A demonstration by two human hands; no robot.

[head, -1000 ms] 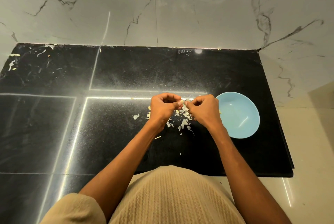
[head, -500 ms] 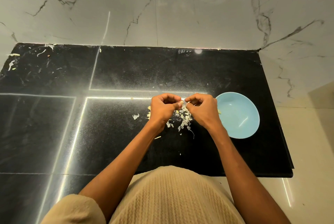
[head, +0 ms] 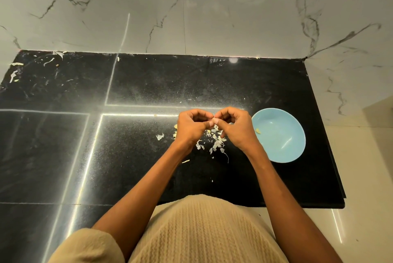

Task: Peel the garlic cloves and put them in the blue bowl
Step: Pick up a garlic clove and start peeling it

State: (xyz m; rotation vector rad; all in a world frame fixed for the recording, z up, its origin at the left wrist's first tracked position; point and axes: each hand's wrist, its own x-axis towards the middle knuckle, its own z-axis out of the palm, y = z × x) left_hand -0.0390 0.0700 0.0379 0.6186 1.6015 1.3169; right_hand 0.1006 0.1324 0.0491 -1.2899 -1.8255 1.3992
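Our left hand (head: 191,127) and right hand (head: 236,128) meet thumb tip to thumb tip above the black countertop (head: 148,84), fingers curled, pinching something small between them; we can't make out the garlic clove itself, it's hidden by the fingertips. Garlic skin scraps (head: 215,142) lie scattered on the counter right below both hands. The blue bowl (head: 282,145) sits just right of our right hand, with one pale peeled clove (head: 258,131) inside near its left wall.
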